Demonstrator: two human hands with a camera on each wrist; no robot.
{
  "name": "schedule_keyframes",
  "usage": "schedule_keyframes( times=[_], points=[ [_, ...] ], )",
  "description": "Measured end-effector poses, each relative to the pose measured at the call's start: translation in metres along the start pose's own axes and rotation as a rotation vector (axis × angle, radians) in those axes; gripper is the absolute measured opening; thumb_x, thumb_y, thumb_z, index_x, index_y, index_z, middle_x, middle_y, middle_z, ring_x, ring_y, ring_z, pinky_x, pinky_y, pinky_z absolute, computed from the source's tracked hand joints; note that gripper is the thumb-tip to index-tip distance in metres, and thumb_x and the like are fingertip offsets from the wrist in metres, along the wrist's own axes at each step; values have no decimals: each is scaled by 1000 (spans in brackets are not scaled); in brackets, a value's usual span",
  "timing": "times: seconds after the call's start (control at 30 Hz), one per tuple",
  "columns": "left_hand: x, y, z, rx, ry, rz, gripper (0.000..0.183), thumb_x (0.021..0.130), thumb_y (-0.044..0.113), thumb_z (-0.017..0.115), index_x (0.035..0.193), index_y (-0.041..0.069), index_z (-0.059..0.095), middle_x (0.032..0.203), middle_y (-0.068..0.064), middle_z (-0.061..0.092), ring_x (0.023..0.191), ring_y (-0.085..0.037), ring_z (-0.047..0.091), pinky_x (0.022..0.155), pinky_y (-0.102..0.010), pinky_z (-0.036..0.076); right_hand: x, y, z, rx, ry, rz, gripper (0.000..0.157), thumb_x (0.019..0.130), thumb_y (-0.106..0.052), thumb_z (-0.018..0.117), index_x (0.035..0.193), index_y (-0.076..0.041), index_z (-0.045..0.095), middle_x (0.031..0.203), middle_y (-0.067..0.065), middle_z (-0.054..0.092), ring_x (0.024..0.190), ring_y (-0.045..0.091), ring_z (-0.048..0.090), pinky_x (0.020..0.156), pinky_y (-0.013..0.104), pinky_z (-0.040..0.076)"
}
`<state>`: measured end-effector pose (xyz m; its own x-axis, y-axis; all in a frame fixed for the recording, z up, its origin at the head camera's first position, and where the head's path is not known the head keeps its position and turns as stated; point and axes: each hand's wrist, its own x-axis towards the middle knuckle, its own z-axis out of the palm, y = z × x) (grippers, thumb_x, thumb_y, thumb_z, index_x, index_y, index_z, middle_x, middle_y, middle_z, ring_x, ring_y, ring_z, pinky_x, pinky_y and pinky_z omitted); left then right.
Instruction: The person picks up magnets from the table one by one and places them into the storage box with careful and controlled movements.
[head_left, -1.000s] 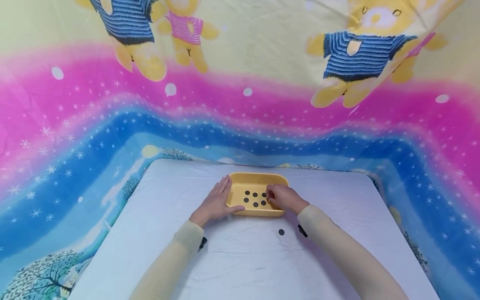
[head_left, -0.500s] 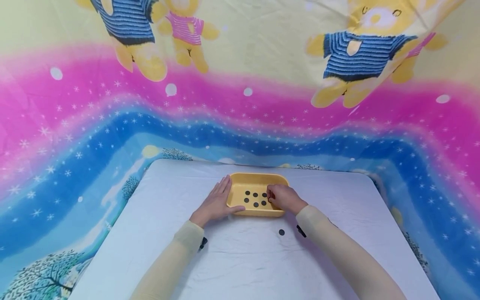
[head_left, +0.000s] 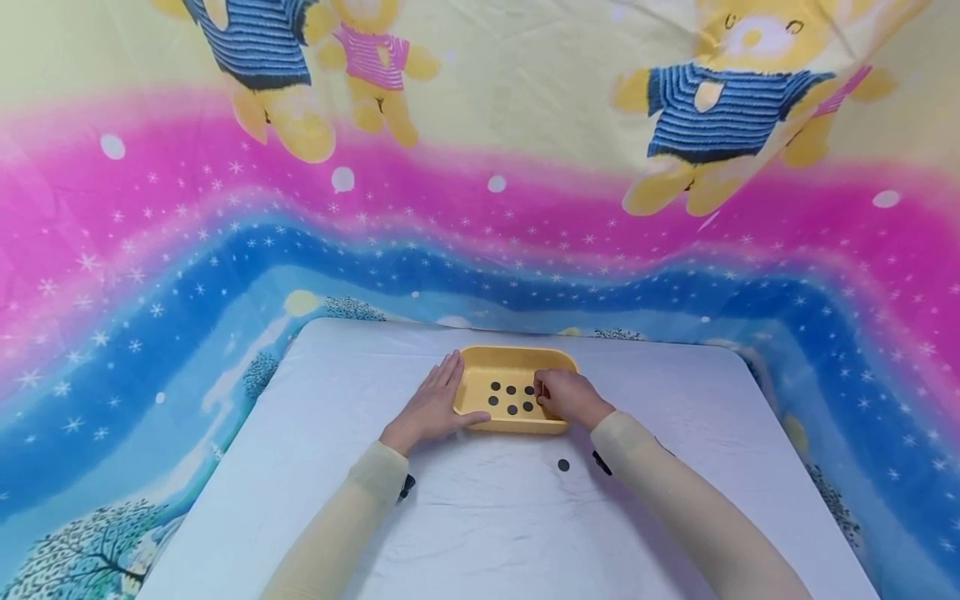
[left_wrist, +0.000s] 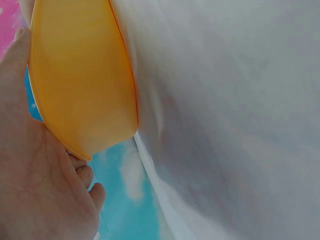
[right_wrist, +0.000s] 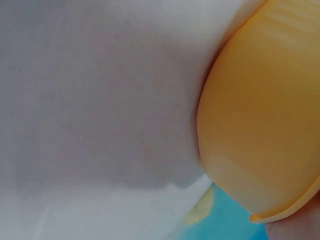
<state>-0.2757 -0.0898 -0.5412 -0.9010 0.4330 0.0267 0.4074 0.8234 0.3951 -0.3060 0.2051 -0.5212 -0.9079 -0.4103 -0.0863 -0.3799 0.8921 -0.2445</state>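
A yellow plastic tray (head_left: pixel 510 357) stands on the white-covered table, with several small black discs (head_left: pixel 511 390) in two rows on its floor. My left hand (head_left: pixel 431 404) lies against the tray's left end, fingers straight and spread, thumb along the front rim. In the left wrist view the palm (left_wrist: pixel 42 185) sits beside the tray's wall (left_wrist: pixel 85 75). My right hand (head_left: pixel 568 396) reaches over the tray's right end, its fingers curled down to the floor. They pinch a black disc (head_left: pixel 540 401), mostly covered by the fingertips. In the right wrist view the tray wall (right_wrist: pixel 265 115) hides most of that hand.
One loose black disc (head_left: pixel 564 465) lies on the white table cover (head_left: pixel 480 533) in front of the tray, near the right wrist. Behind the table hangs a patterned cloth (head_left: pixel 480 233) with bears and snowflakes.
Hardly anything differs. My right forearm has shifted very slightly left, while the hand stays at the same spot in the tray; the left hand and the discs keep their places.
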Motion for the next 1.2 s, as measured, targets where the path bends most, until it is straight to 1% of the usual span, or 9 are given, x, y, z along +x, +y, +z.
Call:
schedule_keyframes(
  times=[0.17, 0.33, 0.53, 0.73, 0.83, 0.93, 1.1, 1.2],
  points=[
    [0, 0, 0, 6, 0, -4, 128, 90, 88, 54, 171, 4, 2, 181, -14, -1, 167, -28, 1, 134, -41, 5, 0, 0, 0, 13, -2, 12, 15, 100, -14, 78, 93, -15, 65, 81, -3, 60, 73, 16, 56, 66, 33, 49],
    [-1, 1, 0, 1, -4, -11, 127, 91, 86, 56, 172, 5, 1, 181, -12, -3, 167, -25, -2, 134, -42, 4, 2, 1, 0, 41, 8, 26, 14, 102, -15, 75, 93, -16, 65, 82, -3, 60, 73, 16, 56, 66, 33, 49],
    [0, 0, 0, -6, -1, -11, 127, 91, 85, 58, 172, 5, 1, 181, -12, -3, 167, -25, -3, 135, -41, 4, 1, 3, 2, 86, 30, 16, 12, 103, -15, 74, 94, -16, 65, 82, -2, 60, 72, 17, 56, 66, 33, 50],
    [0, 0, 0, -1, -5, -1, 129, 90, 88, 54, 171, 3, 2, 181, -13, -3, 167, -28, 0, 135, -42, 5, -2, 5, 3, 99, 51, 10, 7, 104, -18, 73, 102, -15, 66, 86, -2, 61, 74, 16, 57, 66, 32, 51],
    [0, -1, 0, -2, -12, -1, 129, 90, 89, 52, 172, 4, 1, 180, -10, -7, 167, -28, -1, 134, -42, 4, -6, 4, 0, 109, 68, 12, 8, 103, -18, 73, 108, -13, 69, 88, -2, 62, 76, 16, 57, 67, 33, 51],
    [0, -1, -1, -7, -24, -10, 129, 90, 90, 52, 172, 5, -2, 180, -8, -11, 167, -25, -5, 134, -40, 2, -11, 3, -3, 138, 96, 3, 13, 101, -16, 75, 112, -10, 70, 91, -1, 64, 78, 17, 58, 67, 35, 53],
    [1, -3, 1, -4, -14, -3, 129, 90, 89, 52, 172, 4, 0, 181, -12, -5, 167, -25, -4, 134, -42, 3, -24, 5, -6, 155, 148, -40, 14, 100, -14, 76, 112, -8, 71, 93, -1, 65, 77, 15, 58, 67, 34, 52],
    [0, -2, -1, -10, -7, 7, 128, 91, 88, 53, 171, 3, 2, 181, -12, -6, 167, -27, -1, 135, -43, 4, -32, 6, -6, 162, 184, -69, 14, 99, -13, 77, 110, -8, 72, 94, -2, 66, 79, 15, 58, 69, 34, 52]
  ],
)
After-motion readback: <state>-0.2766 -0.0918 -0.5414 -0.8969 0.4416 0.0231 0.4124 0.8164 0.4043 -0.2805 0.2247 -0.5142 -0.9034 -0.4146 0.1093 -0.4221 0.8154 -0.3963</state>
